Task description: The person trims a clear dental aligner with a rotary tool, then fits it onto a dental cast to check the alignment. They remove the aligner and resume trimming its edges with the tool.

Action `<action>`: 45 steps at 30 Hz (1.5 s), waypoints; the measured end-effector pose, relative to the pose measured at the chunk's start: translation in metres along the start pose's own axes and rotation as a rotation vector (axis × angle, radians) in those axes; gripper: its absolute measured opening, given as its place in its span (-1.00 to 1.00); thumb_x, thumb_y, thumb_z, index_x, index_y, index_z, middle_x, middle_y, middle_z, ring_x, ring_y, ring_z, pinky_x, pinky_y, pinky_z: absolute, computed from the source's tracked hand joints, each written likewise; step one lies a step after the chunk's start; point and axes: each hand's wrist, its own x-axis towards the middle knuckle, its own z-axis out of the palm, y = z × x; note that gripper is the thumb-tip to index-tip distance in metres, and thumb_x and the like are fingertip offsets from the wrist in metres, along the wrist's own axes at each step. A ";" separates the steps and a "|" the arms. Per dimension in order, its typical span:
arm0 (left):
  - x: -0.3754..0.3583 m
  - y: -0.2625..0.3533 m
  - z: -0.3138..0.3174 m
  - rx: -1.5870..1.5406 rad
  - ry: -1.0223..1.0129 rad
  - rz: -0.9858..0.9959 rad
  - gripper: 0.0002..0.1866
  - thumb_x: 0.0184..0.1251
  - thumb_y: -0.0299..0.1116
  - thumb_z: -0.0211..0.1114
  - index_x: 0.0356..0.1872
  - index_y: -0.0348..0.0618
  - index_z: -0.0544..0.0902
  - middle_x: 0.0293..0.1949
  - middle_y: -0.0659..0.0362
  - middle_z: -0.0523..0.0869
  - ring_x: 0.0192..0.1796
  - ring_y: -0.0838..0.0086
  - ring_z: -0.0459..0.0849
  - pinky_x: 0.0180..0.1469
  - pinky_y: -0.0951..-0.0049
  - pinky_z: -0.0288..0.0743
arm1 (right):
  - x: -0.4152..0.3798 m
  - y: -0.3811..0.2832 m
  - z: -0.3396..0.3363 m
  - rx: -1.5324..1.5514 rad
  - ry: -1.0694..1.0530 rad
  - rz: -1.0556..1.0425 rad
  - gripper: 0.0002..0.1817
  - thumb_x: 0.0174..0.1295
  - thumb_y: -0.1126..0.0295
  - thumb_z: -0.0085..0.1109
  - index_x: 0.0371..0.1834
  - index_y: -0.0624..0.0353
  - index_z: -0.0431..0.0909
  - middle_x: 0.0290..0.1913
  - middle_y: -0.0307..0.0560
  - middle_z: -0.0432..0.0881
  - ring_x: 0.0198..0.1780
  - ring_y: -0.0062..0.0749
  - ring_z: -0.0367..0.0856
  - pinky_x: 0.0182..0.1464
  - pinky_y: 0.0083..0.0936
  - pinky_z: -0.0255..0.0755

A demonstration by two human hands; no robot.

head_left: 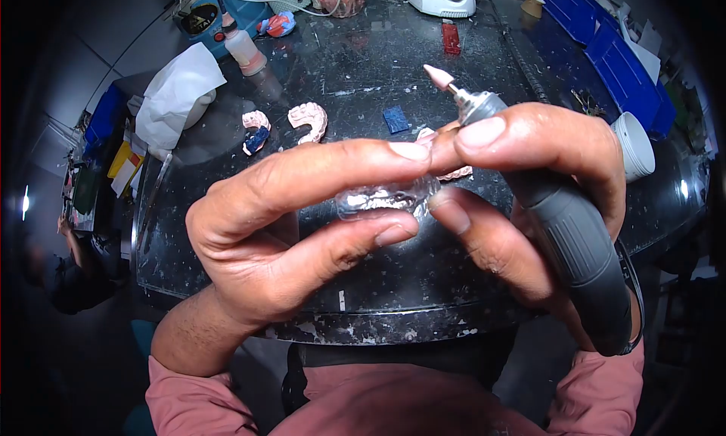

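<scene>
Pinching the clear piece (384, 198) between thumb and fingers of the left hand (261, 243), above the black counter (370, 80). Gripping the dark handpiece (572, 228) in the right hand (560, 142), pointing its pink tip (437, 77) away and leftward, and touching the clear piece's right end with the right thumb.

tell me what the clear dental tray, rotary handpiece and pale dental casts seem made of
Clear dental tray: probably glossy plastic; see-through with sharp highlights.
Rotary handpiece: silvery nose, seemingly metal; dark matte grip, likely rubber or plastic, with moulded ridges.
Pale dental casts: likely plaster, matte and chalky, though resin is possible.
</scene>
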 end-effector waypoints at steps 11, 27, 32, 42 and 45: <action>-0.002 0.003 0.001 0.061 0.033 0.007 -0.57 0.03 -0.45 0.56 -0.06 -0.31 0.64 -0.08 0.06 0.71 -0.05 0.42 0.69 0.05 0.48 0.53 | 0.001 0.005 -0.004 -0.096 -0.078 -0.030 -0.52 0.07 0.68 0.33 0.05 0.24 0.37 -0.13 0.05 0.64 -0.07 -0.23 0.68 0.04 -0.34 0.56; 0.000 -0.002 0.000 0.061 0.059 0.028 -0.58 0.11 -0.56 0.47 0.02 -0.33 0.58 -0.05 0.03 0.69 -0.04 0.41 0.69 0.09 0.46 0.54 | 0.001 0.003 -0.004 0.054 -0.015 0.052 -0.52 0.29 0.24 0.17 0.19 0.21 0.32 -0.16 0.05 0.62 -0.06 -0.24 0.63 0.17 -0.17 0.44; 0.000 -0.004 0.001 0.027 0.045 0.027 -0.56 0.11 -0.52 0.49 0.03 -0.33 0.57 -0.02 0.03 0.68 0.00 0.40 0.69 0.11 0.46 0.52 | 0.001 -0.002 -0.001 0.032 -0.021 0.282 -0.59 0.14 0.54 0.34 0.04 0.17 0.40 -0.17 0.00 0.62 -0.06 -0.34 0.63 0.09 -0.34 0.47; -0.001 0.000 0.000 0.099 0.057 0.003 -0.54 0.08 -0.37 0.54 -0.01 -0.31 0.60 -0.05 0.05 0.70 -0.06 0.39 0.70 0.06 0.44 0.55 | 0.001 -0.007 0.000 0.013 -0.023 0.336 -0.65 0.14 0.52 0.33 0.00 0.16 0.48 -0.18 -0.06 0.60 -0.14 -0.45 0.61 0.03 -0.43 0.45; 0.007 -0.001 -0.011 0.309 -0.018 0.148 -0.56 0.09 -0.35 0.53 -0.03 -0.29 0.59 -0.06 0.01 0.69 -0.05 0.32 0.70 0.07 0.38 0.56 | 0.001 -0.008 0.002 0.081 -0.012 0.383 -0.64 0.18 0.44 0.31 0.04 0.20 0.50 -0.15 -0.05 0.59 -0.12 -0.43 0.61 0.03 -0.43 0.45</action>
